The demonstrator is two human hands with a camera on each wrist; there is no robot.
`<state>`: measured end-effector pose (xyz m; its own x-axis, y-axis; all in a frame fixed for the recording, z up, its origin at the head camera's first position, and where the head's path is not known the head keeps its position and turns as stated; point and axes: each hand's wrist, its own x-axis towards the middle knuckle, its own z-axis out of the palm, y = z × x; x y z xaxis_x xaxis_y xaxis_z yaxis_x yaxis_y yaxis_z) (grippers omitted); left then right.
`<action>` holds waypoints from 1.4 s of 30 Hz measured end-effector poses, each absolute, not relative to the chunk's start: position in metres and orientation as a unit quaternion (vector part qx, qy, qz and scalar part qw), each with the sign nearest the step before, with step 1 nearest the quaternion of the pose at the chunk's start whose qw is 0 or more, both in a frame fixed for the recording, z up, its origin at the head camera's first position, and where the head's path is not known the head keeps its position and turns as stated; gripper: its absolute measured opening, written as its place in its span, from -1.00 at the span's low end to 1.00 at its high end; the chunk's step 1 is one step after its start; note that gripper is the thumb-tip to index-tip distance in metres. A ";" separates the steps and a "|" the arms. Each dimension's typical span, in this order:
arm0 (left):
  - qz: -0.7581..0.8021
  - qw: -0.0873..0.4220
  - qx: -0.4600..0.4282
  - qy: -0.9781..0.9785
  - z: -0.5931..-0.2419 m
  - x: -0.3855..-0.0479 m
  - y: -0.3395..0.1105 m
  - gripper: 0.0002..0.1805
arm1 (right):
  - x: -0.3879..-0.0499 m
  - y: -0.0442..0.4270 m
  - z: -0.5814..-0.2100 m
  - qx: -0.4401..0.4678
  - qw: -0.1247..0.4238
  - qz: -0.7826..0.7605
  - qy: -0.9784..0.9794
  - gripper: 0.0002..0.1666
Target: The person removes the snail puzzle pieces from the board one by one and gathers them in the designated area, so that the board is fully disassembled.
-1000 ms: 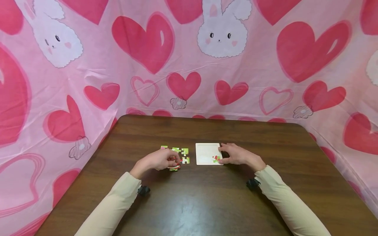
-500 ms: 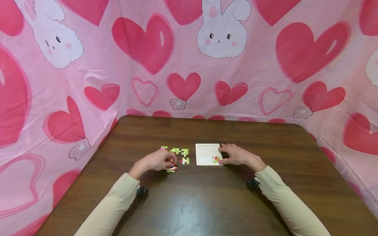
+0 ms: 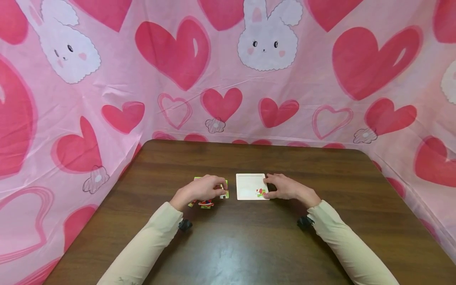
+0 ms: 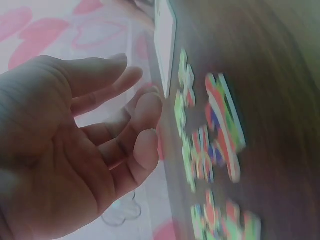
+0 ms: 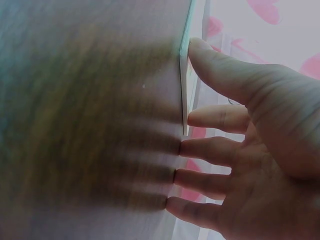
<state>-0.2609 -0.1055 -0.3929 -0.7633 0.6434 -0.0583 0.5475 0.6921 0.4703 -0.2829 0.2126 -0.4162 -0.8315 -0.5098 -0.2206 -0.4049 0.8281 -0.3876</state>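
Note:
My left hand (image 3: 206, 187) hovers over several jigsaw pieces, its fingers loosely bent with nothing between them. Close to its fingertips lies a green and white puzzle piece (image 3: 224, 194). Nearer the front, a red, white and blue piece (image 3: 205, 203) appears to lie overlapping a green one. In the left wrist view more puzzle pieces (image 4: 202, 155) spread below the fingers, rather blurred. My right hand (image 3: 286, 187) rests at the right side of a white puzzle tray (image 3: 247, 186), thumb and index finger touching its edge. One red and green piece (image 3: 261, 192) sits in the tray's front right corner.
A brown wooden table (image 3: 228, 237) carries everything. Pink fabric (image 3: 228, 71) with hearts and rabbits hangs along its back and sides. Each wrist wears a small black device, such as the left one (image 3: 185, 225).
My left hand first shifted slightly left over the red, white and blue piece, then moved away to the right and back, leaving it on the table. The right hand and tray stayed put.

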 end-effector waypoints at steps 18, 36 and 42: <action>0.223 0.117 0.310 0.917 -0.404 -0.278 -0.034 -0.65 | -0.284 0.214 -0.417 -0.235 0.158 -0.170 0.944 -0.18; 0.152 0.100 0.267 0.946 -0.419 -0.277 0.015 -0.64 | -0.283 0.216 -0.419 -0.253 0.153 -0.174 0.939 -0.19; 0.146 0.108 0.265 0.947 -0.418 -0.278 0.019 -0.73 | -0.283 0.216 -0.418 -0.252 0.151 -0.173 0.940 -0.18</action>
<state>-0.2783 0.0190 -0.4183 -0.8356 0.5342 -0.1279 0.4708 0.8165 0.3341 -0.2830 0.2157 -0.4185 -0.8271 -0.5266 -0.1965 -0.4222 0.8128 -0.4013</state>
